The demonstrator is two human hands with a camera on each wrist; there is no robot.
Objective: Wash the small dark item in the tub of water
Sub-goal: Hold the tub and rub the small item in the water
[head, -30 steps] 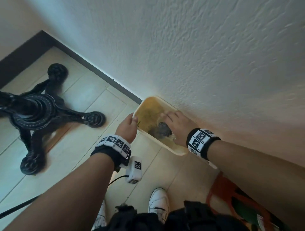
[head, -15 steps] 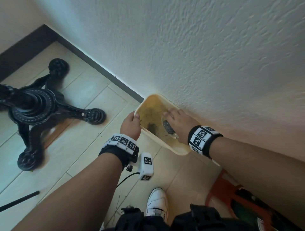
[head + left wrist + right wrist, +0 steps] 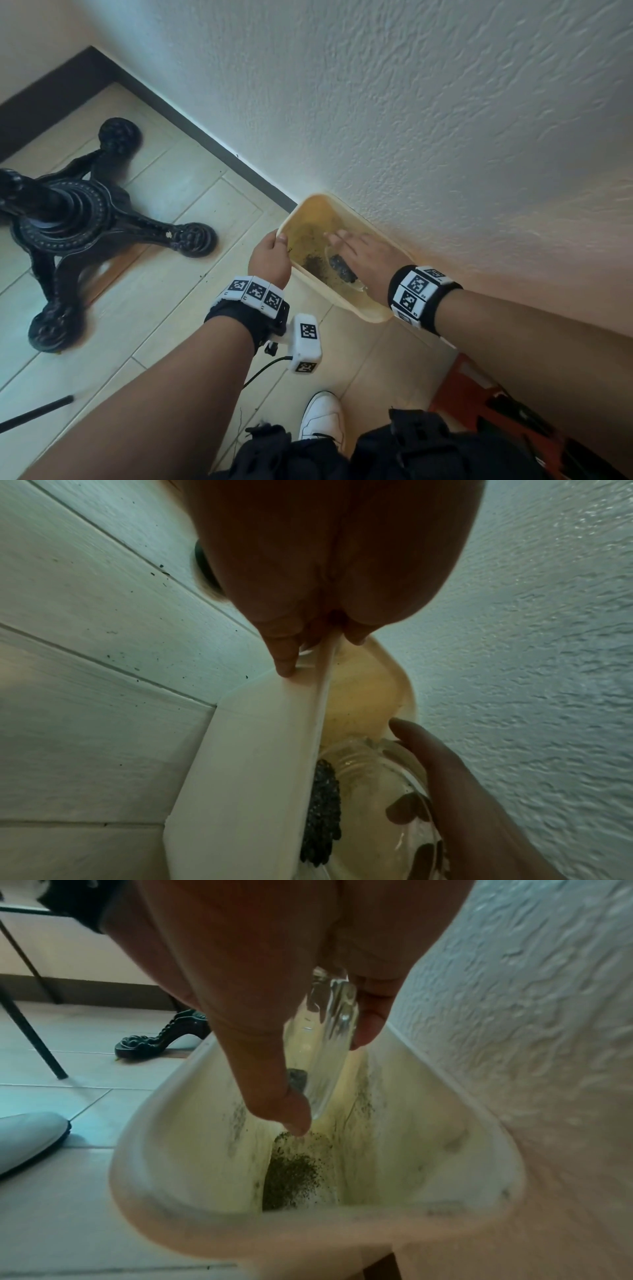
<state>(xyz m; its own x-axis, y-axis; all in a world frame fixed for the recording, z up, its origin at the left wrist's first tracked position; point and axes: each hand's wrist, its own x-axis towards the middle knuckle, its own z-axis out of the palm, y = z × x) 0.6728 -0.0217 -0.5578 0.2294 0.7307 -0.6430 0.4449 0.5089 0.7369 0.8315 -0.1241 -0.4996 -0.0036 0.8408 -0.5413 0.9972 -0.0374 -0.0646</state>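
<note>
A cream plastic tub [image 3: 329, 291] leans tilted against the wall, with yellowish water and dark grit [image 3: 313, 263] inside. My left hand [image 3: 270, 255] grips its near rim, thumb inside and fingers outside; the left wrist view shows this hand [image 3: 322, 647] on the tub [image 3: 246, 764]. My right hand [image 3: 359, 253] reaches into the tub. In the right wrist view this hand [image 3: 329, 1083] pinches a clear glass piece [image 3: 325, 1031], and its thumb presses the small dark item [image 3: 297, 1079] against the glass. The dark item [image 3: 342, 269] [image 3: 322, 813] looks rough and knobbly.
A textured white wall [image 3: 445, 137] stands right behind the tub. To the left, a black ornate table base [image 3: 68, 226] sits on the pale tiled floor. My white shoe [image 3: 322, 418] and an orange-red stool [image 3: 462, 387] are below the tub. A black rod [image 3: 34, 413] lies low left.
My right hand has slid the dark item and glass a little further along the tub, leaving a patch of dark grit beside it. The left hand keeps its grip on the rim.
</note>
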